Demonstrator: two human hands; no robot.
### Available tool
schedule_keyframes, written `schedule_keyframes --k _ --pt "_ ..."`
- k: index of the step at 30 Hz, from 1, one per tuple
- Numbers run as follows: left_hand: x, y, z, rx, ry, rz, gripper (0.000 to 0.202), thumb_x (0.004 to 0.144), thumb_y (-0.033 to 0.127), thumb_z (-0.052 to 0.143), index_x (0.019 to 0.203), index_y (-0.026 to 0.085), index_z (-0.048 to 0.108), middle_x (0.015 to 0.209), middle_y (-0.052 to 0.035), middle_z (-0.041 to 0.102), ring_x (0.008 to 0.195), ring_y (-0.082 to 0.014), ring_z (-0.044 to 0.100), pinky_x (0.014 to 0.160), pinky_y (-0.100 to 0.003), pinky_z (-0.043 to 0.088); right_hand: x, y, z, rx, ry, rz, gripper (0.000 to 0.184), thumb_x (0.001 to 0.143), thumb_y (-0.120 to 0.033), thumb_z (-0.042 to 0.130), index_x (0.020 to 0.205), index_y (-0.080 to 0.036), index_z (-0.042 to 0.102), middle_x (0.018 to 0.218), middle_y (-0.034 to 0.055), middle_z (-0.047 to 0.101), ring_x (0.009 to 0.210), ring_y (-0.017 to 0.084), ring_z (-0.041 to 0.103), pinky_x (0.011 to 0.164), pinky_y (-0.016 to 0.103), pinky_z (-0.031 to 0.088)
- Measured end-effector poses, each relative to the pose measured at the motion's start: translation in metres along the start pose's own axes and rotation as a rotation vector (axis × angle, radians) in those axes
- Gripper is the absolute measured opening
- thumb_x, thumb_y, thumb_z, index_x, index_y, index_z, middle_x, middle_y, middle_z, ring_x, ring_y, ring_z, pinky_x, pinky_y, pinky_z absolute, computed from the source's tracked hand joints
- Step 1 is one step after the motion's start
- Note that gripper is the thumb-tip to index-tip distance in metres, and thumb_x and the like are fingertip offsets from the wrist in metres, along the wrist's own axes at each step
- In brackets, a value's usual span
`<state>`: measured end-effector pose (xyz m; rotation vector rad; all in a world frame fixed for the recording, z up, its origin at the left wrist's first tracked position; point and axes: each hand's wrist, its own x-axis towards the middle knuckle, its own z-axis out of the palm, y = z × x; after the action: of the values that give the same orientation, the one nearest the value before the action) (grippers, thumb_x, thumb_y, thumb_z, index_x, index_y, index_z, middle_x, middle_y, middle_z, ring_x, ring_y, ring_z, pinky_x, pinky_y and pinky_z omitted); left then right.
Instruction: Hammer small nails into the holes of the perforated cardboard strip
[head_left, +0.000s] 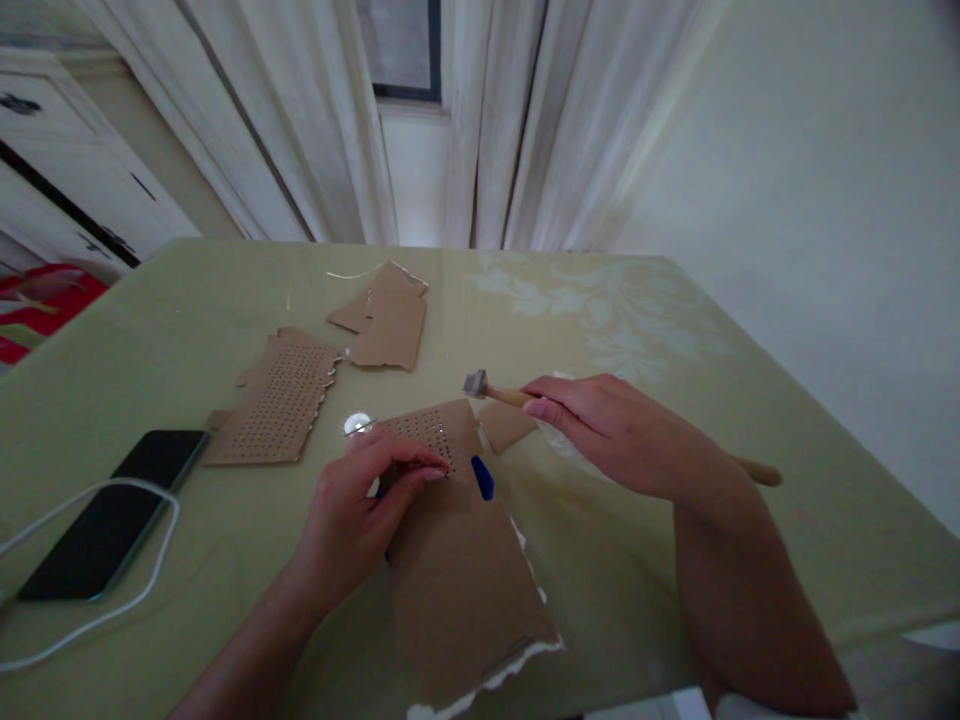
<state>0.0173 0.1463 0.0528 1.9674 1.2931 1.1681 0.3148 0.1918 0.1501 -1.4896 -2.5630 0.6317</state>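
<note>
A small hammer [504,394] with a grey metal head and wooden handle is in my right hand [600,425], its head raised over the right side of the cardboard. My left hand [367,500] rests on the brown cardboard piece [465,580], thumb and forefinger pinched at the edge of a grid of small punched holes. Whatever is between those fingertips is too small to make out. A blue piece [483,478] shows at the cardboard's right edge. The cardboard's lower and right edges are torn and whitish.
Another perforated cardboard piece [274,405] lies left, with plain cardboard scraps [394,320] behind it. A black phone [112,520] and white cable [169,540] lie at the left. A round shiny object [358,424] is beside my left hand. Curtains [322,130] hang beyond the table [645,600].
</note>
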Motion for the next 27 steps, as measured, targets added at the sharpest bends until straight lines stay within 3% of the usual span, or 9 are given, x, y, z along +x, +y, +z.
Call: schedule_keyframes --k 27 --pt "-0.0010 -0.0018 0.0038 0.031 -0.035 -0.011 0.013 0.101 0.027 0.073 0.095 0.029 0.084 0.088 -0.0014 0.079 0.080 -0.0200 0.068 0.073 -0.031 0.055 -0.0005 -0.0033 0.0008 0.030 0.026 -0.006 0.038 0.119 -0.040 0.046 0.123 -0.023 0.079 0.105 0.0099 0.085 0.098 0.028 0.077 0.090 0.037 0.050"
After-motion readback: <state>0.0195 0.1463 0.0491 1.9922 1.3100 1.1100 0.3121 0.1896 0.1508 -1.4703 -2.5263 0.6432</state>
